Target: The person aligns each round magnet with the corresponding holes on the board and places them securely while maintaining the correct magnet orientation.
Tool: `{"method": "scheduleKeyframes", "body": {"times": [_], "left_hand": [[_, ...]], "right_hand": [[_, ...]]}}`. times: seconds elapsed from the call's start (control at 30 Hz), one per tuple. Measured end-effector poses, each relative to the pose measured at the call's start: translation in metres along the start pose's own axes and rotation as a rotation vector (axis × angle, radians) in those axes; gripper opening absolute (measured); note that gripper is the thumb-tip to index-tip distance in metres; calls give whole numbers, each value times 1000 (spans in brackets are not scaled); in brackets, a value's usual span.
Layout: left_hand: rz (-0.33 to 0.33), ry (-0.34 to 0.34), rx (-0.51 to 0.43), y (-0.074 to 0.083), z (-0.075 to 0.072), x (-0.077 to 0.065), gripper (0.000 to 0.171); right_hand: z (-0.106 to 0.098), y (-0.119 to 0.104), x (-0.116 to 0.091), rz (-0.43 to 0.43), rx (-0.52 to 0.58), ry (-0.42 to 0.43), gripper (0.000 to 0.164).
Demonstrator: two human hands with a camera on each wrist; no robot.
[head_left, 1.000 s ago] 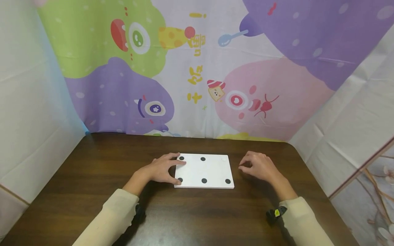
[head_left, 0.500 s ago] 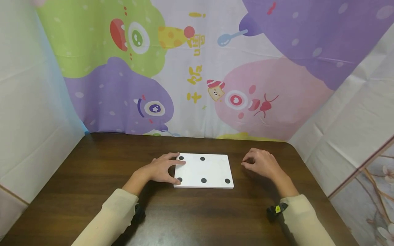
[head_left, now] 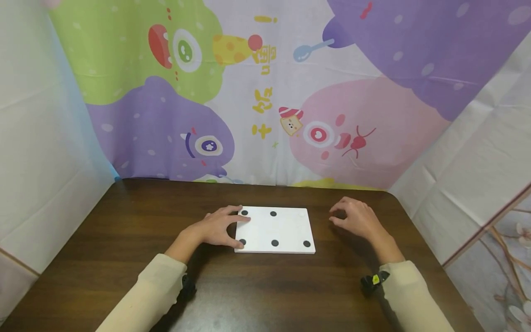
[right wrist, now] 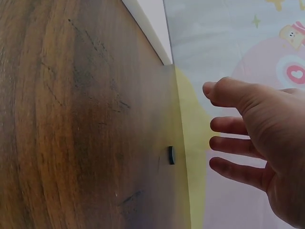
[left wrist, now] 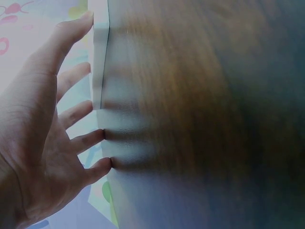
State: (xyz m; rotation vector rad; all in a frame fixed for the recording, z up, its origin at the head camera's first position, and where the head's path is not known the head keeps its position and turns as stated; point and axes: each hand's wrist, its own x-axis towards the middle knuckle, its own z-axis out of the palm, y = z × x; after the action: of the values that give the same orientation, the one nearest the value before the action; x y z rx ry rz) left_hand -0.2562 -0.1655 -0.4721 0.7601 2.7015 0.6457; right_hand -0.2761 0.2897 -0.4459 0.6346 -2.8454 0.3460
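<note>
A white rectangular board (head_left: 286, 229) with several black round discs lies flat on the table. Its far right corner shows a faint pale round spot instead of a black one. My left hand (head_left: 216, 227) rests on the board's left end, fingers spread, thumb at the near corner. In the left wrist view, the fingertips of that hand (left wrist: 45, 114) sit along the board's edge. To the right of the board, my right hand (head_left: 357, 218) hovers with loosely bent fingers and nothing between them. Below it, in the right wrist view, a small black disc (right wrist: 171, 155) lies on the tabletop.
The dark wooden table (head_left: 265, 290) reaches back to a cartoon-printed curtain (head_left: 265, 92). Pale sheets stand to the left (head_left: 37, 138) and right (head_left: 469, 184). A black camera strap (head_left: 374, 280) is on the right wrist.
My right hand has moved a little right and away from the board, and the gap between its thumb and fingers has widened. The left hand and board have stayed put.
</note>
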Motion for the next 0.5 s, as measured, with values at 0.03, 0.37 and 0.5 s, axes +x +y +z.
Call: {"method": "scheduleKeyframes", "body": {"times": [0.03,0.37,0.5], "left_hand": [[2,0,0,0,0,0,87],[-1,-10,6,0,0,0,88],[-4,-9,-5,0,0,0,87]], "right_hand": [[0,1,0,2,-1,-3,21],[1,6,1,55,-35,-71,36],[2,9,2,86,-53,-106,37]]}}
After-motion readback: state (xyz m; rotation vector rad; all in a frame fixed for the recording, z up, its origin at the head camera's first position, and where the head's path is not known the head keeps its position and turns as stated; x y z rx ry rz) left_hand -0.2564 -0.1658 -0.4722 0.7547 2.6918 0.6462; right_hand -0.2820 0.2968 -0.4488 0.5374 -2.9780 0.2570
